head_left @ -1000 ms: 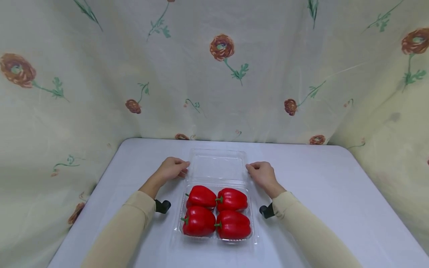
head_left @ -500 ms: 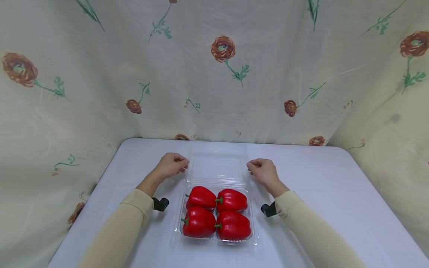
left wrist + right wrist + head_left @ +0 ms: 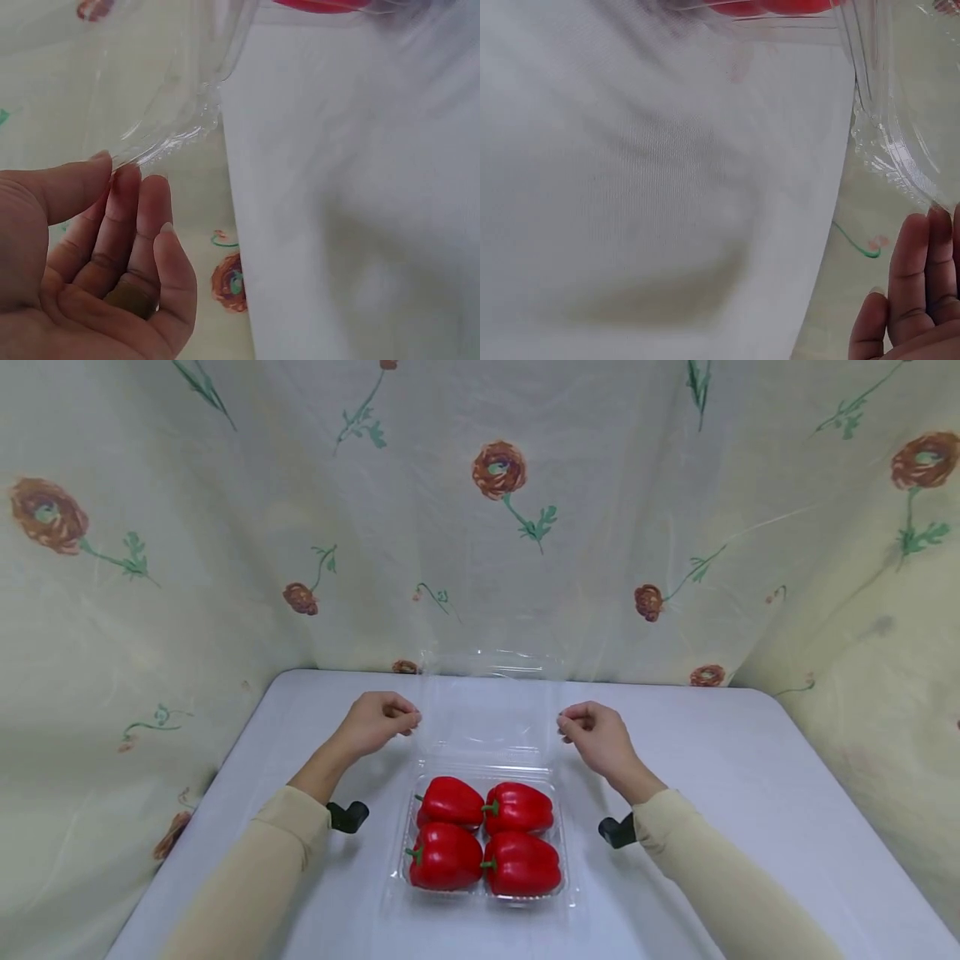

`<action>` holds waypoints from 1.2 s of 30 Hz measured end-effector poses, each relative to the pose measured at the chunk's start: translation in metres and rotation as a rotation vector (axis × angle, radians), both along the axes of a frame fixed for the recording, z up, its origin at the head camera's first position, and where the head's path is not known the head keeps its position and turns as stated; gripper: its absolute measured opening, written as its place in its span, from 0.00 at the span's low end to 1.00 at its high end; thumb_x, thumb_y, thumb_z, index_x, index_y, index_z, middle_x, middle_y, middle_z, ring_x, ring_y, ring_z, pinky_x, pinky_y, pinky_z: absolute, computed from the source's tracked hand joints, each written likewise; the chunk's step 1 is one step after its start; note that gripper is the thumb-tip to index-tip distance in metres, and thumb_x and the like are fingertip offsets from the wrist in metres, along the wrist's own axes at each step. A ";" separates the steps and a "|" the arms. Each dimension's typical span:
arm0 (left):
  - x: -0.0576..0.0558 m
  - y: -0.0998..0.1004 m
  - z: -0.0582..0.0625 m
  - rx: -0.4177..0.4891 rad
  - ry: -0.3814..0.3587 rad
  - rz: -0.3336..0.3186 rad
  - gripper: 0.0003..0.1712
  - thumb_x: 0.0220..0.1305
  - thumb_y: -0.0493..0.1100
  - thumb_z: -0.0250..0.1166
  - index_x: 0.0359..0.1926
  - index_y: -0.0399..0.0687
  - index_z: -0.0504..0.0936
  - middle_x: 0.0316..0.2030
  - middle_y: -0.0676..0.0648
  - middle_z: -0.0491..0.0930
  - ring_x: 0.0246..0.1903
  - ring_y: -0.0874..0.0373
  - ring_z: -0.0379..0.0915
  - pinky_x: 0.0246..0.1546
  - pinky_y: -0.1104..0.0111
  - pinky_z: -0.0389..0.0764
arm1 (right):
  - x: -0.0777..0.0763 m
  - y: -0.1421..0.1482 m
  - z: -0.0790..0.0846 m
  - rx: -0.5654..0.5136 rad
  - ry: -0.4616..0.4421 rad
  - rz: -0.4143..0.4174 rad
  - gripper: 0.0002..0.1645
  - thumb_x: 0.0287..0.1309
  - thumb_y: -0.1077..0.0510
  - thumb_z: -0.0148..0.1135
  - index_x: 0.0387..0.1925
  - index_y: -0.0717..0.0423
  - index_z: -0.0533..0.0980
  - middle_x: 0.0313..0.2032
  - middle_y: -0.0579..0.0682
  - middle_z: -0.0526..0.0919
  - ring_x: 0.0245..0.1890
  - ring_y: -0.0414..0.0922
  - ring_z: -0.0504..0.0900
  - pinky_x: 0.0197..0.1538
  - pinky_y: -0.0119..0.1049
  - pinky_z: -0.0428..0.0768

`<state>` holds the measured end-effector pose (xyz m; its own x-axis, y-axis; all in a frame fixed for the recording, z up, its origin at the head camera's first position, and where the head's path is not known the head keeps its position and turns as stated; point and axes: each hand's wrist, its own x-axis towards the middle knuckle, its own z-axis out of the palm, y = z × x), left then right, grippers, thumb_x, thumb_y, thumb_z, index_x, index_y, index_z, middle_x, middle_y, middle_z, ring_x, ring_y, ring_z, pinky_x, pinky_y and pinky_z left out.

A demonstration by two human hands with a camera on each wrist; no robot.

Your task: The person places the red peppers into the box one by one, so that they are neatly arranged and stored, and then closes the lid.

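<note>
A clear plastic clamshell box (image 3: 483, 772) sits on the table, its tray holding several red bell peppers (image 3: 522, 864) with green stems. Its see-through lid (image 3: 491, 714) is raised on the far side, tilted up from the hinge. My left hand (image 3: 378, 722) pinches the lid's left edge between thumb and fingers; the left wrist view shows the thumb pressed on the ridged lid rim (image 3: 176, 141). On the opposite edge, my right hand (image 3: 600, 739) pinches the lid too. In the right wrist view its fingertips (image 3: 939, 225) meet the rim, and the thumb is out of frame.
The box stands on a white table (image 3: 697, 793) with rounded far corners. Behind and beside it hangs a pale curtain (image 3: 600, 527) printed with flowers. Black mounts (image 3: 348, 817) stick out at both wrists.
The lid has swung upward, its far edge now overlapping the curtain in the head view. Both hands have risen with it and drifted slightly apart. The peppers and tray stayed put.
</note>
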<state>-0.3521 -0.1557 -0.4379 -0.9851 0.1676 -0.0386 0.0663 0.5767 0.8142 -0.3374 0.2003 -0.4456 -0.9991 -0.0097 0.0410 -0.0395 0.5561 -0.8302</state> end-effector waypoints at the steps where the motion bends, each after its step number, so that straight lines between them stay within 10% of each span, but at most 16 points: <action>1: 0.002 -0.002 0.002 -0.006 0.017 -0.012 0.13 0.67 0.49 0.66 0.46 0.46 0.82 0.38 0.47 0.84 0.43 0.45 0.80 0.42 0.59 0.77 | 0.002 0.001 0.001 0.007 0.020 0.013 0.16 0.69 0.53 0.60 0.49 0.60 0.76 0.42 0.56 0.83 0.40 0.50 0.84 0.49 0.42 0.82; 21: 0.050 -0.010 0.014 -0.104 0.287 -0.125 0.04 0.62 0.45 0.71 0.38 0.54 0.85 0.33 0.56 0.84 0.34 0.57 0.77 0.38 0.64 0.80 | 0.050 0.015 0.012 0.171 0.283 0.135 0.09 0.64 0.54 0.66 0.45 0.50 0.78 0.40 0.45 0.83 0.42 0.45 0.79 0.46 0.42 0.82; 36: 0.077 -0.023 -0.002 -0.127 0.330 -0.170 0.06 0.57 0.39 0.74 0.37 0.53 0.89 0.32 0.58 0.84 0.34 0.61 0.77 0.36 0.67 0.81 | 0.082 0.027 0.001 0.456 0.655 0.342 0.18 0.49 0.64 0.76 0.42 0.48 0.82 0.39 0.40 0.85 0.39 0.38 0.79 0.42 0.39 0.79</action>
